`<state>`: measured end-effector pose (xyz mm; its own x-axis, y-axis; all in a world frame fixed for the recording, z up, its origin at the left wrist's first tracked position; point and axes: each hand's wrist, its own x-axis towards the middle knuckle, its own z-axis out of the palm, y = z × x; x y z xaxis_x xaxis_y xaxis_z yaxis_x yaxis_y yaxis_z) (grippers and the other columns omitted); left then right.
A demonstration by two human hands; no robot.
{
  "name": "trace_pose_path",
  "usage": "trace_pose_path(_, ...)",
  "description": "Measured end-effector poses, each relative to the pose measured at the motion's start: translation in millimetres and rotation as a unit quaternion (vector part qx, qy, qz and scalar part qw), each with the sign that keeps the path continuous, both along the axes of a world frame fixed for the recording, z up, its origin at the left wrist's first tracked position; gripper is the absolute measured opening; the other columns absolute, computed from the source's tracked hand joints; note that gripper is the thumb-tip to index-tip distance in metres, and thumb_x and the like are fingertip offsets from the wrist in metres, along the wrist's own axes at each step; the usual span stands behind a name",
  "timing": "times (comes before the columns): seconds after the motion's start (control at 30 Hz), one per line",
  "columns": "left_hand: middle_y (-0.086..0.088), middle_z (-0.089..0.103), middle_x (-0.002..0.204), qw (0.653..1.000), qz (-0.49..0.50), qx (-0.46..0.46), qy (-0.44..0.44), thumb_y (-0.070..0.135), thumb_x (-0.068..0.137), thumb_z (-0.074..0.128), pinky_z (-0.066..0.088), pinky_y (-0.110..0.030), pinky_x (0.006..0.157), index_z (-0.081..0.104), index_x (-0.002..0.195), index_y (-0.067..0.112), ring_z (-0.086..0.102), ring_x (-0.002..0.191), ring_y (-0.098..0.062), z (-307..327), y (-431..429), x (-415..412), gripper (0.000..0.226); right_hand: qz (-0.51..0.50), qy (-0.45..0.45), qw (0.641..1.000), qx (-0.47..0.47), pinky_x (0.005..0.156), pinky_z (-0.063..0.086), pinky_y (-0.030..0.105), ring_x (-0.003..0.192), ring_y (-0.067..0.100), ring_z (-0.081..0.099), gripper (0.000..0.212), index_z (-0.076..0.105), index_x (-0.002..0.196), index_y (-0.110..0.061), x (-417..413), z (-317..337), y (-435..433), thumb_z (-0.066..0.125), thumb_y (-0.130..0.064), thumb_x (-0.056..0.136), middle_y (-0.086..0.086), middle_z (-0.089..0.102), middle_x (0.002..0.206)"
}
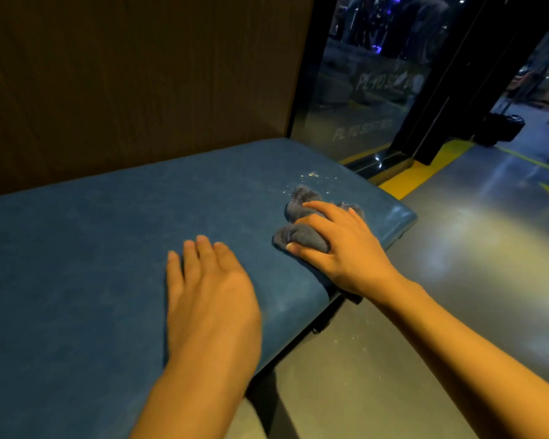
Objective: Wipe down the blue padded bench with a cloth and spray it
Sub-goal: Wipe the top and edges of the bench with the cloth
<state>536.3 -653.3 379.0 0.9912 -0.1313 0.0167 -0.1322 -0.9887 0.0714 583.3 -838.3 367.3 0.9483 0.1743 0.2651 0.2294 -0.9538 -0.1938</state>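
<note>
Bench (pixel 92 248) left end cut off; cloth (pixel 301 236) partly under right hand (pixel 343 248).

The blue padded bench (pixel 108 242) is filling most of the view, running along a brown wooden wall panel (pixel 140 74). The right hand (pixel 339 248) is pressing a bunched grey cloth (pixel 301 223) onto the bench top near the bench's far right corner, fingers curled over it. Small pale specks (pixel 311 179) are lying on the bench just beyond the cloth. The left hand (pixel 210 296) is resting flat, palm down, on the bench near its front edge, apart from the cloth.
</note>
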Motion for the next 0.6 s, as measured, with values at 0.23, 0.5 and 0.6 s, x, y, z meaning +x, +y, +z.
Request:
trace_pose_path(0.23, -0.022, 0.003, 0.158, 0.997, 0.044, 0.045, 0.042, 0.008, 0.094, 0.024, -0.003, -0.044, 0.119, 0.003, 0.149, 0.000, 0.003, 0.147, -0.035, -3.9, -63.9, 30.0, 0.060, 0.141, 0.031, 0.989, -0.038, 0.114, 0.016, 0.047, 0.137, 0.020, 0.034, 0.068, 0.057, 0.122, -0.033, 47.3, 7.3, 3.4, 0.025, -0.068, 0.074, -0.004, 0.040, 0.148)
trace_pose_path(0.5, -0.029, 0.005, 0.156, 0.990, 0.050, 0.112, 0.063, 0.010, 0.096, 0.024, 0.000, -0.050, 0.118, 0.004, 0.147, -0.007, 0.010, 0.144, -0.041, 6.1, -86.7, 61.8, 0.058, 0.171, 0.035, 0.984, -0.034, 0.113, 0.015, 0.051, 0.137, 0.023, 0.033, 0.050, 0.054, 0.126, -0.029, 132.6, 3.7, 24.1, 0.045, -0.059, 0.087, -0.003, 0.039, 0.148)
trace_pose_path(0.6, -0.037, -0.008, 0.152, 0.989, 0.029, 0.121, 0.083, 0.007, 0.096, 0.023, -0.001, -0.053, 0.118, -0.006, 0.144, -0.014, -0.002, 0.143, -0.049, 0.8, -100.7, 68.6, 0.060, 0.139, 0.015, 0.990, -0.026, 0.110, 0.017, 0.051, 0.133, 0.024, 0.037, 0.047, 0.057, 0.119, -0.028, 154.2, -0.5, 34.1, 0.045, -0.060, 0.086, -0.002, 0.044, 0.143)
